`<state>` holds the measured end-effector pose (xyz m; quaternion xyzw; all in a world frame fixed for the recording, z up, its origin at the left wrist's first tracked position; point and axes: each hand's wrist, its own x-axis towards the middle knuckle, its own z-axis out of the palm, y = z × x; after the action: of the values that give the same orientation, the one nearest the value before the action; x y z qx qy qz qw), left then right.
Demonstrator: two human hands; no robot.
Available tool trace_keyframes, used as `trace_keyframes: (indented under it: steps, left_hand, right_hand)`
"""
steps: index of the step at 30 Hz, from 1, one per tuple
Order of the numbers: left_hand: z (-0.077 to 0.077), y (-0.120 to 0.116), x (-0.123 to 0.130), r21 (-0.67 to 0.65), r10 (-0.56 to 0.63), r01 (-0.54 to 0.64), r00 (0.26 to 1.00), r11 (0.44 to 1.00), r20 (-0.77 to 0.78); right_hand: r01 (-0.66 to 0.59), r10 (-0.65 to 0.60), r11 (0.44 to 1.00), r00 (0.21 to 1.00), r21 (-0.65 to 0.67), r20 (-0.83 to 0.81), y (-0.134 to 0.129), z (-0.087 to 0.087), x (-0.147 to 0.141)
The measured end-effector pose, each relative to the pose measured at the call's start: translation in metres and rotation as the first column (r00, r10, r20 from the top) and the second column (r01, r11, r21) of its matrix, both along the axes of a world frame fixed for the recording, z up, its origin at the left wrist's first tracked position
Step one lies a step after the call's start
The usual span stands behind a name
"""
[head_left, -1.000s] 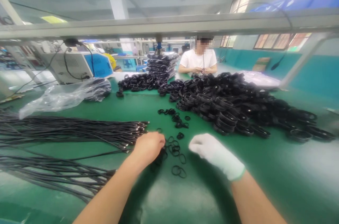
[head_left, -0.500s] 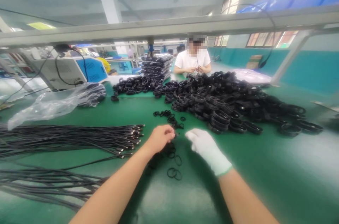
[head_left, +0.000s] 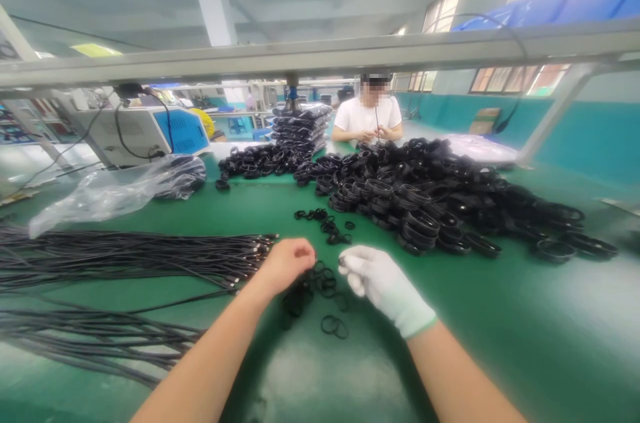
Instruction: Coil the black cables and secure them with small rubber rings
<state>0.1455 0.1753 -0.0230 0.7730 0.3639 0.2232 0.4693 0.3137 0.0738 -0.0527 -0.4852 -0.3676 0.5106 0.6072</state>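
My bare left hand [head_left: 289,264] is closed, thumb and fingertips together above loose black rings [head_left: 326,282]; whatever it pinches, if anything, is hidden. My right hand [head_left: 383,283], in a white glove, pinches a small black piece [head_left: 342,262] at its fingertips, a short way right of the left hand. Two thin rings [head_left: 334,326] overlap on the green table below the hands. Just beyond my fingertips lies a scatter of small black pieces [head_left: 330,228], too small to make out their kind.
Black cables [head_left: 190,253] with metal plugs lie in bundles at left. A large heap of coiled black cables [head_left: 417,210] covers the back right. Behind are a plastic bag [head_left: 100,200], stacked bagged goods [head_left: 299,126] and a seated person [head_left: 367,120]. A rail [head_left: 320,55] spans overhead.
My left hand has drawn back leftward from the small black pieces, uncovering more rings. My right hand has turned, and a small black piece now shows at its fingertips. The view has shifted slightly.
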Motion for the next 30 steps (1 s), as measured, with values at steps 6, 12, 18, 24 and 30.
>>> trace_keyframes:
  steps: [6, 12, 18, 24, 30]
  left_hand:
    - [0.01, -0.021, -0.001, 0.138, 0.015, -0.005, 0.998, 0.99, -0.069]
    - [0.006, -0.03, 0.015, -0.209, -0.034, 0.061, 0.991, 0.976, 0.13]
    - [0.015, -0.026, 0.022, -0.306, -0.016, 0.099, 0.965, 0.947, 0.264]
    - [0.034, -0.012, 0.01, -0.019, 0.022, -0.02, 0.994, 1.0, 0.105]
    - [0.018, 0.021, 0.004, 0.234, 0.021, 0.08, 0.916, 0.969, -0.4]
  right_hand:
    - [-0.047, 0.047, 0.999, 0.998, 0.011, -0.048, -0.001, 0.001, -0.004]
    - [0.026, -0.026, 1.0, 1.0, -0.006, -0.002, -0.002, 0.01, -0.013]
    - [0.156, -0.157, 0.988, 0.973, 0.021, 0.167, -0.008, 0.025, -0.023]
    - [0.254, -0.266, 0.964, 0.905, 0.081, 0.331, -0.013, 0.026, -0.003]
    - [0.2, -0.05, 0.973, 0.665, -0.113, 0.746, -0.01, 0.015, 0.007]
